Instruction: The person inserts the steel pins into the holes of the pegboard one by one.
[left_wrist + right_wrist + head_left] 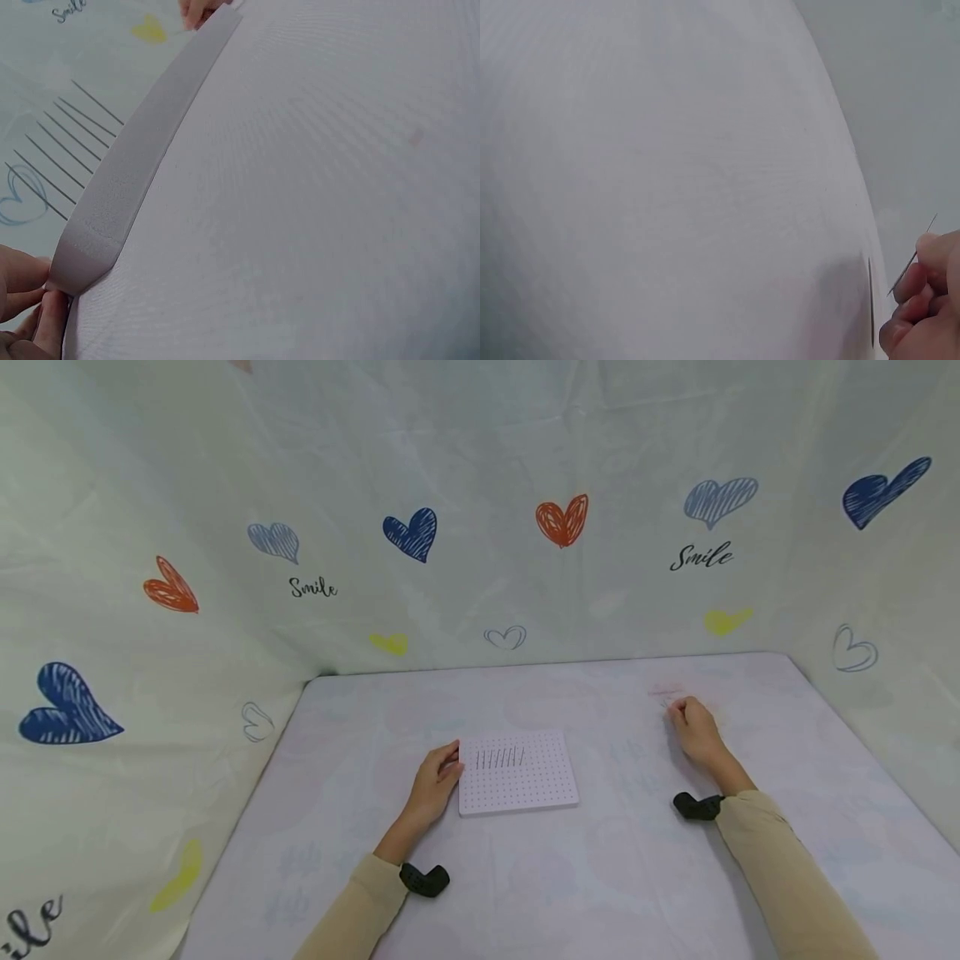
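Note:
A white perforated board (517, 789) lies on the table, with a row of several thin dark pins (90, 116) standing up from its holes toward the back. At its left edge my left hand (431, 785) grips the board, thumb and fingers meeting at the corner in the left wrist view. My right hand (697, 731) is off to the right near the far side of the table. Between its thumb and forefinger it pinches one thin pin (895, 283), which slants. Another dark pin (871, 304) lies on the table beside that hand.
The pale table (600, 877) reaches back to a white wall sheet (465, 593) printed with hearts and "Smile". A faint reddish patch (666, 689) marks the tabletop behind the right hand. Each wrist wears a black camera (425, 881).

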The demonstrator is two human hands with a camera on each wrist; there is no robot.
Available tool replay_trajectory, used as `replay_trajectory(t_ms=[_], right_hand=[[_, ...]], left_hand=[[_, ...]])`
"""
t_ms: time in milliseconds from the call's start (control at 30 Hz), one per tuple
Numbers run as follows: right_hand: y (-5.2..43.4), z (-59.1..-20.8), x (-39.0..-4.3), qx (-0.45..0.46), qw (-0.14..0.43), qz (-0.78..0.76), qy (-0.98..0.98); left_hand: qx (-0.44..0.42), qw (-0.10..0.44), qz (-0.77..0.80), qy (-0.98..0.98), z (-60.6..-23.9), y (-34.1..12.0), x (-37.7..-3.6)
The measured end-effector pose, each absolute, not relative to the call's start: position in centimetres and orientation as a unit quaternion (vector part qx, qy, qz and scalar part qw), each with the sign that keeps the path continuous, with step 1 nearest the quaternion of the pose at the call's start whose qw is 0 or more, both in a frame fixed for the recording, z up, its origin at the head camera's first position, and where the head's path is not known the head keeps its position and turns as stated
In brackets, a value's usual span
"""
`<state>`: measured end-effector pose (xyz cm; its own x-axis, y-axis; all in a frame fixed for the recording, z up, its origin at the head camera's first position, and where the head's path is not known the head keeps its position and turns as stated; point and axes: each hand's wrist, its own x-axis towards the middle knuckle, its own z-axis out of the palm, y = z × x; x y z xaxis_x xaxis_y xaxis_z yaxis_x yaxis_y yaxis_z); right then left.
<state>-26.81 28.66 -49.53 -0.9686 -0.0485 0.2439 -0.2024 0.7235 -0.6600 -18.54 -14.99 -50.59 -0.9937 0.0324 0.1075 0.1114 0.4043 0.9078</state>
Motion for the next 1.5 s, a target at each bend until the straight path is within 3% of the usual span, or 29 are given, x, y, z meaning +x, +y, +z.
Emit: replay_trajectory(t_ms=[633,900,1500], right_hand=[[27.0,-48.6,-26.3,0.094,0.154,0.426,-0.887],[24.4,-47.9,-25.7,0.152,0.184,0.445,-0.863],[16.9,-47.6,-23.7,0.232,0.121,0.502,-0.824]], left_hand=[[-0.039,0.038,-0.534,-0.844,-50.8,-15.0,-18.6],[-0.044,0.039,-0.543,-0.838,-50.8,-15.0,-18.7],[-0.048,0.037,-0.545,-0.836,-50.8,-15.2,-18.7]])
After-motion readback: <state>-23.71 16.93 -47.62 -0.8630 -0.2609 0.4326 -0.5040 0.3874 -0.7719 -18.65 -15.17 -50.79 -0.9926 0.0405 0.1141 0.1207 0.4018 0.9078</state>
